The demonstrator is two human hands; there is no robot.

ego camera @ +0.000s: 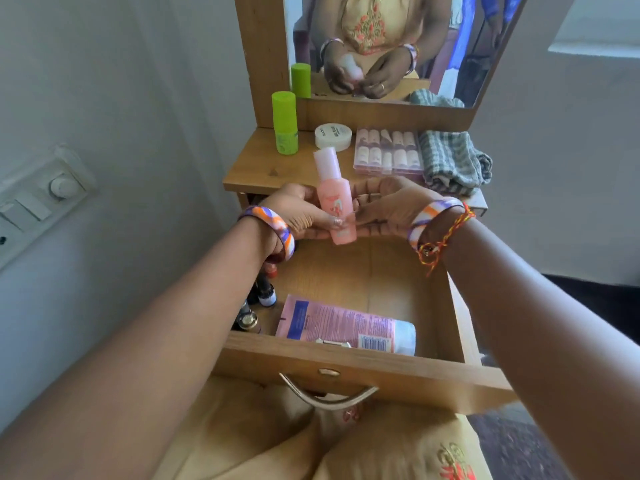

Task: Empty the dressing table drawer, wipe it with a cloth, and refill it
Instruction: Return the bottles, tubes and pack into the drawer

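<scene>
Two hands hold one pink bottle [334, 199] upright above the far end of the open drawer [363, 370]. The left hand [298, 216] and right hand [391, 207] both curl their fingers round its lower body, left from 9 o'clock, right from 3 o'clock. The bottle's long axis runs 6 to 12 o'clock, cap toward the tabletop [256, 164]. Free tabletop lies at 12 o'clock, just beyond the cap, between the green stick [284, 123] and the nail box [389, 152]; either hand seems equally near. A pink tube [343, 325] and small vials [265, 294] remain in the drawer at 6 o'clock; the cloth [453, 162] lies at 1 o'clock.
</scene>
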